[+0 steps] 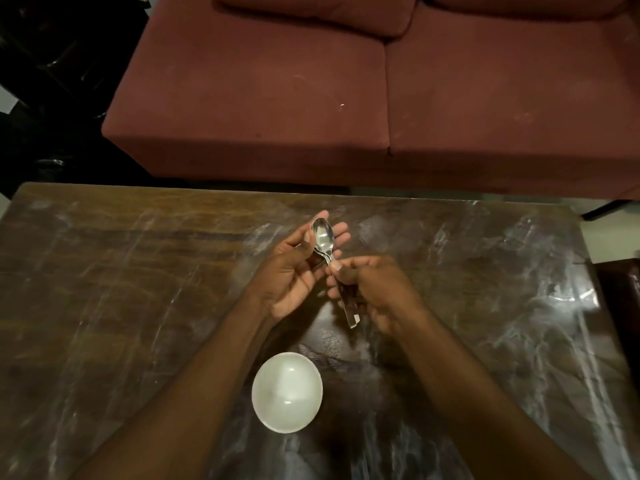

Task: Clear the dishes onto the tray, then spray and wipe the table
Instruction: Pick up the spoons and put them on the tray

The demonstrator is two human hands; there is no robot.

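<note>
Two spoons [323, 242], nested, held above table [121, 271] centre. Head view: right hand [374, 292] pinches handles, fingers closed; left hand [298, 268] half open, palm up, cradles bowls of spoons. White bowl [287, 392] on table near edge, between forearms. Tray not in view. Risk: loose pinch lets nested spoons slide apart and drop; forearm may knock bowl.
</note>
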